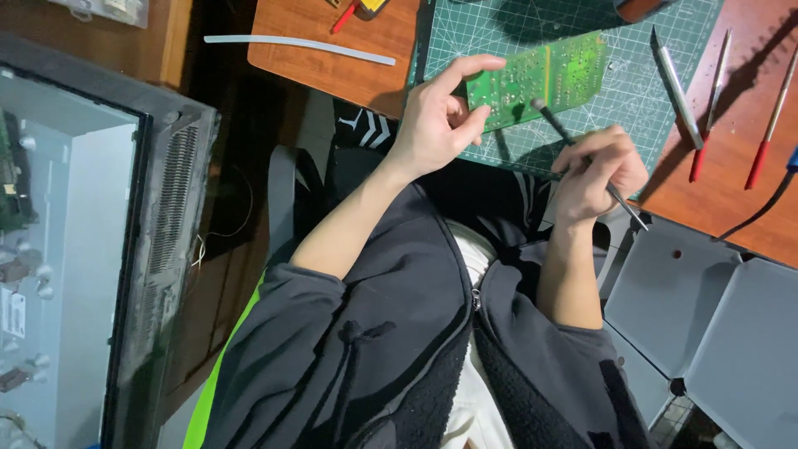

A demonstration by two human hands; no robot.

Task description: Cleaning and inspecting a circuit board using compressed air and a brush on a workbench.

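Our left hand [436, 116] pinches the green circuit board [540, 76]; our right hand [597, 170] grips a thin tool [573, 141] touching it.

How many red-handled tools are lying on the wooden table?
3. Two red-handled tools lie side by side right of the green cutting mat: one nearer the mat, one further right. A third lies at the top edge, partly cut off; more may be out of frame.
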